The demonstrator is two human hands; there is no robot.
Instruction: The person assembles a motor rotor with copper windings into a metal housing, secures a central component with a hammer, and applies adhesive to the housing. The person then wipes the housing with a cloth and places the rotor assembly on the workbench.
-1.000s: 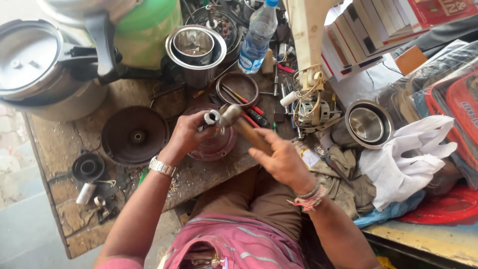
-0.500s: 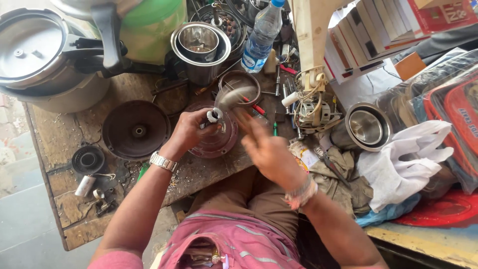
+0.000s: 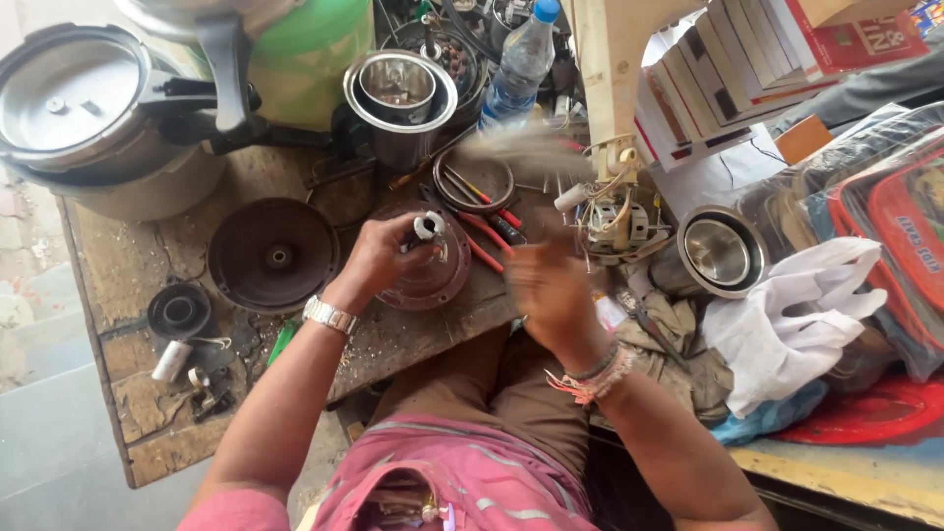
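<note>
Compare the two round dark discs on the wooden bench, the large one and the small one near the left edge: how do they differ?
The large dark disc is far wider than the small black ring. The large dark disc shows a small hub at its middle; the small black ring shows a wide hollow. The large dark disc lies close beside the left hand; the small black ring lies farther off, near the bench edge. Both lie flat on the wooden bench.

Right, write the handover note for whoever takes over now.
Left hand: pinches a small metal cylinder upright on the round reddish part on the wooden bench.
Right hand: raised and blurred, gripping a hammer that is also blurred.
Nearby: dark disc, red-handled tools.
Done: cylinder seated on the part.
Left: cannot tell how far in it is.
</note>
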